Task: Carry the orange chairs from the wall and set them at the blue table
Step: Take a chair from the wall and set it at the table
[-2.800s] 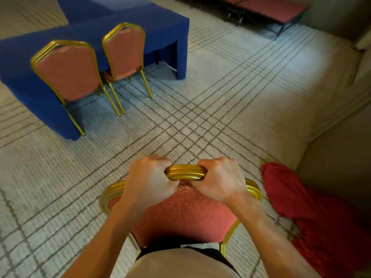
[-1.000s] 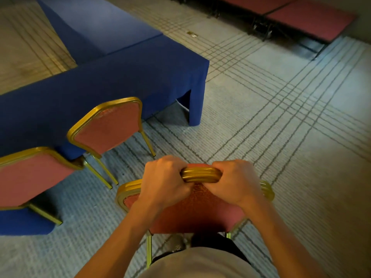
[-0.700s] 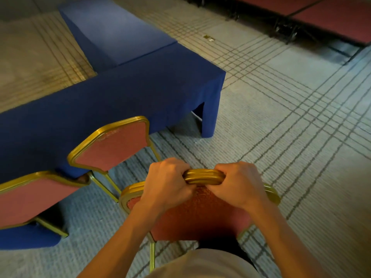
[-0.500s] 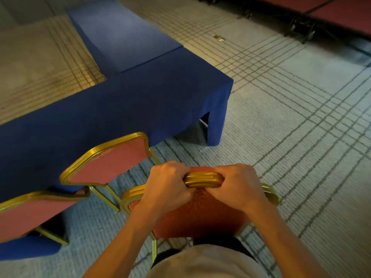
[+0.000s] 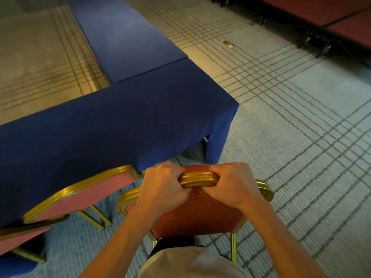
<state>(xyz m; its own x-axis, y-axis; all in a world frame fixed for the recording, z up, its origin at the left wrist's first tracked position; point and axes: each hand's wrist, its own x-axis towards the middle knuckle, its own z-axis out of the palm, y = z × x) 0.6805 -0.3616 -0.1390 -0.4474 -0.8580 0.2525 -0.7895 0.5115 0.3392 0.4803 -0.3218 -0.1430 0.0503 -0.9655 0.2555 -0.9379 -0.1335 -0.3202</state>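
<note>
At table (image 5: 124, 125) edge, our left hand (image 5: 162, 187) and right hand (image 5: 232, 185) clench chair (image 5: 198, 215) top rail for lift control; seat aimed beside second chair (image 5: 84, 195).

A pale grey-blue carpet with a grid of thin dark crossing lines (image 5: 301, 137) covers the floor; at the upper left it looks warm beige. Along the top right edge stand low red-topped platforms (image 5: 341, 15) on black metal legs (image 5: 321, 47). Near them, two small square plates (image 5: 228, 43) sit flat in the carpet, side by side.
</note>
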